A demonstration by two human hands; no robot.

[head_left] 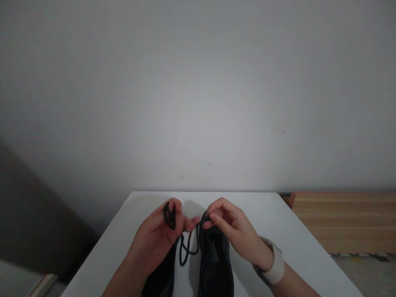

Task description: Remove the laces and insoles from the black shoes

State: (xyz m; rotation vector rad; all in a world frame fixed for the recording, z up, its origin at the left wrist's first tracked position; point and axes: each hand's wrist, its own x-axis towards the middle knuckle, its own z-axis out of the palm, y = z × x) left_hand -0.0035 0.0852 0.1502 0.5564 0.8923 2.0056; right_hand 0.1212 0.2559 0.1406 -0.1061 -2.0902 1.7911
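Note:
Two black shoes stand side by side on a white table [278,222], toes pointing away from me. The right shoe [215,264] is mostly visible; the left shoe [161,280] is largely hidden under my left wrist. My left hand [156,241] is closed around a bunched loop of black shoelace [169,215]. My right hand [230,229] pinches another part of the lace above the right shoe's front. A slack loop of lace [185,251] hangs between the shoes. A pale band wraps my right wrist.
A plain grey wall rises right behind the table's far edge. A wooden bed frame or bench [343,220] runs along the right side, lower than the table. Dark floor lies to the left.

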